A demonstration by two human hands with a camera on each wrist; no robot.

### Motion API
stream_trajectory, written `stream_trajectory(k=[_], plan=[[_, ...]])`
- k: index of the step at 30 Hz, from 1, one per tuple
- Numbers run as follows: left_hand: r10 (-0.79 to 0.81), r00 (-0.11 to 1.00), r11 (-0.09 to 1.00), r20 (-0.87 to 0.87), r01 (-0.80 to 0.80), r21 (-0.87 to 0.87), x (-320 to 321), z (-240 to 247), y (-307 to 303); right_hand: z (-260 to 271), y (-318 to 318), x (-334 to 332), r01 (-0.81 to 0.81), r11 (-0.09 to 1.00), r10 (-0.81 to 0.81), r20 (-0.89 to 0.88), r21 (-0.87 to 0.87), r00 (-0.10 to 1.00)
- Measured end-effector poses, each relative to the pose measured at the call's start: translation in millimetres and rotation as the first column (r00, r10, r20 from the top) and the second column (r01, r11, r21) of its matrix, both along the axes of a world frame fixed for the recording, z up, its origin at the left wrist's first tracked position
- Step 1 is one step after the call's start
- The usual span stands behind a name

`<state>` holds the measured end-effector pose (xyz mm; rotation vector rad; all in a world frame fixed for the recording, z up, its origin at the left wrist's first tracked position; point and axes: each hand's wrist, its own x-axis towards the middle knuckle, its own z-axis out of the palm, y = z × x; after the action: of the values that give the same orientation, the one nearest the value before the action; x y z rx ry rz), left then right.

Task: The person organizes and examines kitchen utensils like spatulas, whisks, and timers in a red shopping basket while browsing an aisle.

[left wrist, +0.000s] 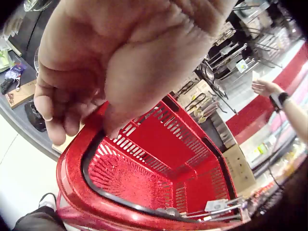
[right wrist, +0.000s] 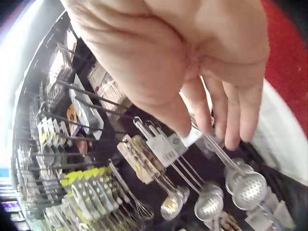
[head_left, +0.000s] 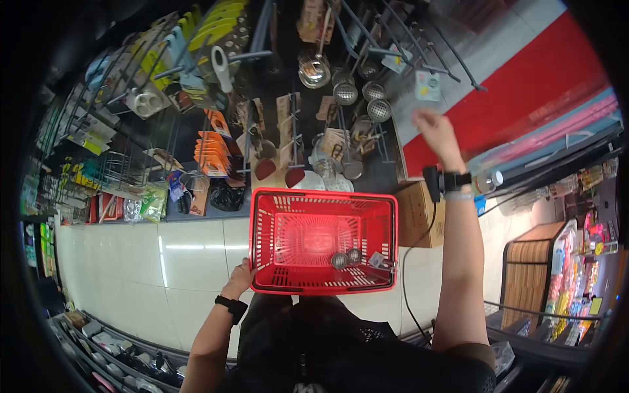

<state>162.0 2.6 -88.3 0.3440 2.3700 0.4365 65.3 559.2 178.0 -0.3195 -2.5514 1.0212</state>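
Observation:
A red basket sits in front of the person's body, its mouth up. The left hand grips its left rim; in the left wrist view the fingers of that hand bend over the basket's rim. Inside the basket lie two small strainers with a label. The right hand is raised near a hanging card. Seen from the right wrist, this hand has extended, slightly bent fingers before the handles of hanging slotted ladles, with no visible grip.
Metal hooks carry ladles, orange-handled tools and green-handled tools. A cardboard box stands right of the basket. A cable hangs from the right wrist. Another shelf of goods lies behind at lower left.

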Motion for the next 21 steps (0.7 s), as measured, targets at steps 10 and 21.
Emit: stream_trajectory(k=[10, 21], plan=[[0.066, 0.991, 0.991, 0.113, -0.051, -0.127, -8.9, 17.3, 11.0, -208.3, -93.2, 218.7, -0.543, 0.782, 0.012, 0.865, 0.304, 0.502], [0.069, 0.996, 0.99, 0.063, -0.061, -0.129, -4.8, 13.3, 12.1, -257.5, -123.1, 266.5, -0.756, 0.497, -0.173, 0.902, 0.427, 0.396]])
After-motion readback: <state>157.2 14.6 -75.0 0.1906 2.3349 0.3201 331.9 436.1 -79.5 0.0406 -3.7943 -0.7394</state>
